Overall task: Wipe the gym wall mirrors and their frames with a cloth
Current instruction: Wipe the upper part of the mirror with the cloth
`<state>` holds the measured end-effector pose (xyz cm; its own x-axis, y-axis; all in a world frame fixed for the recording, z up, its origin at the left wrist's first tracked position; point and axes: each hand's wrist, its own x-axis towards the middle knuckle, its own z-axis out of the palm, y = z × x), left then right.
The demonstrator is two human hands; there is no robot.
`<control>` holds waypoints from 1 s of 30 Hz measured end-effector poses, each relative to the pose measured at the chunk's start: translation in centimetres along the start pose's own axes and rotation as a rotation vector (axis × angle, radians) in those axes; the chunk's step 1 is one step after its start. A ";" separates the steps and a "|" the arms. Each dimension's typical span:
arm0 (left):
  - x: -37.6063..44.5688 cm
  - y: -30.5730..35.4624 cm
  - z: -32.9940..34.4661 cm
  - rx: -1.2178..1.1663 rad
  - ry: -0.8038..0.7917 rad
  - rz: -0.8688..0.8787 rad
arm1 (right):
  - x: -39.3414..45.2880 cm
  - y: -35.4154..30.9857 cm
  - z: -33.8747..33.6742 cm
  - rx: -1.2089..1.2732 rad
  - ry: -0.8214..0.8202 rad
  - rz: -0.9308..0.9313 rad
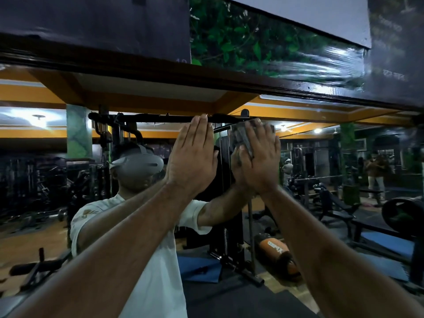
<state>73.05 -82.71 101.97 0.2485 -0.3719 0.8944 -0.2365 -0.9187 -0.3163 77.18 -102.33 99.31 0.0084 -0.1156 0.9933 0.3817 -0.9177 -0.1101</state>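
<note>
A large wall mirror point(46, 180) fills the view, capped by a dark wooden frame point(206, 81) running across the top. Both my arms reach up to the glass. My left hand point(191, 154) lies flat on the mirror with fingers together, holding nothing. My right hand point(261, 157) presses a grey cloth point(241, 136) flat against the glass, just below the frame's lower edge. The cloth shows between my hand and the mirror, mostly at its left and top.
The mirror reflects a person in a white shirt with a headset, a cable machine, benches, weight plates point(401, 216), blue mats and an orange punching bag point(277, 253). Above the frame is a glossy leaf-printed wall panel point(263, 47).
</note>
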 end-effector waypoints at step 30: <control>2.7 -2.3 0.0 0.107 0.136 0.072 | 6.5 -2.8 1.8 0.061 -0.051 -0.341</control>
<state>74.23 -81.57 105.15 0.1032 -0.4225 0.9004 -0.1462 -0.9019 -0.4065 77.84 -99.79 106.13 -0.0835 0.2142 0.9732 0.4249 -0.8758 0.2292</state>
